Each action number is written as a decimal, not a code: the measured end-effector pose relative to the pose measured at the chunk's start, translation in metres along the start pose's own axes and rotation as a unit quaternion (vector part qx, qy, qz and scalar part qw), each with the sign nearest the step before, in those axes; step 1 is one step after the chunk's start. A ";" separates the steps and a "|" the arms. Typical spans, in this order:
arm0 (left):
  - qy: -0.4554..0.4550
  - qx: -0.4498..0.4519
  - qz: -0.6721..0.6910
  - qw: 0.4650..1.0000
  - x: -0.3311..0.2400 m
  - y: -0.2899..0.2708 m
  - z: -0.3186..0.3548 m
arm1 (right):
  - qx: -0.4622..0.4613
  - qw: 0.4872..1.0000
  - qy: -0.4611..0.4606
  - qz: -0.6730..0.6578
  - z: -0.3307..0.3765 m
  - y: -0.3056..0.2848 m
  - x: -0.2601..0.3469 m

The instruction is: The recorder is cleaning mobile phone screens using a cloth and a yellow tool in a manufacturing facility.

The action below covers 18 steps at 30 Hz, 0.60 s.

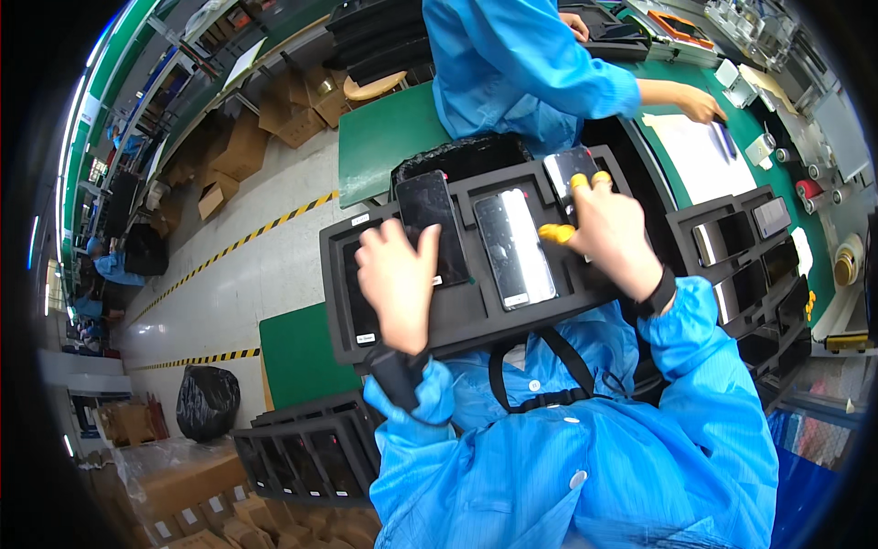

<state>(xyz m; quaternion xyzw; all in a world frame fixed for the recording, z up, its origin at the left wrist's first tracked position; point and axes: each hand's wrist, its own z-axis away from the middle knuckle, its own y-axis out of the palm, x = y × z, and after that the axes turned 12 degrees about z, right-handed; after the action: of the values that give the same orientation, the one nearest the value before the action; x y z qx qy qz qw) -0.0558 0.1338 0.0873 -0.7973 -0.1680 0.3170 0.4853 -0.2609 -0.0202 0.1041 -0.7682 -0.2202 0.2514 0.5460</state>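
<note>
A black foam tray (448,331) lies in front of me, with several dark-screened smartphones in its slots. My left hand (400,285) is over the tray's left part, fingers spread, its thumb across the second smartphone (424,203). Its palm hides part of the leftmost slot. In the middle slot a smartphone (514,249) reflects a bright band of light. My right hand (615,229) wears yellow finger cots and spans the right-hand smartphone (565,166), thumb and fingers apart. Two fingertips are over the screen; the thumb points toward the middle smartphone.
Across from me a co-worker in blue (530,64) reaches over a white sheet (690,160) on a green bench. Another foam tray (679,229) with phones stands at right, and one (302,457) at lower left. Green tabletops (297,357) flank the left side; cartons (242,146) stand beyond.
</note>
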 end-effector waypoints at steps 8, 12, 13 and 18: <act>-0.053 0.074 -0.067 0.994 0.074 -0.007 0.038 | 0.197 0.979 -0.059 0.020 -0.005 0.014 0.088; -0.070 0.055 -0.016 0.996 0.061 -0.017 0.025 | 0.178 0.983 -0.027 -0.019 -0.007 0.014 0.079; -0.085 0.033 0.007 0.996 0.060 -0.017 0.024 | 0.146 0.988 -0.001 -0.055 -0.001 0.013 0.077; -0.060 -0.036 0.091 0.993 0.056 -0.033 0.004 | 0.052 0.992 0.053 -0.102 0.006 -0.009 0.073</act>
<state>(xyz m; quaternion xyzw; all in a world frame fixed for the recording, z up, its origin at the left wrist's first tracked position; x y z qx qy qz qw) -0.0158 0.1843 0.0962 -0.8055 -0.1353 0.4011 0.4146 -0.2084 0.0321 0.0998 -0.7247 -0.2552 0.1643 0.6186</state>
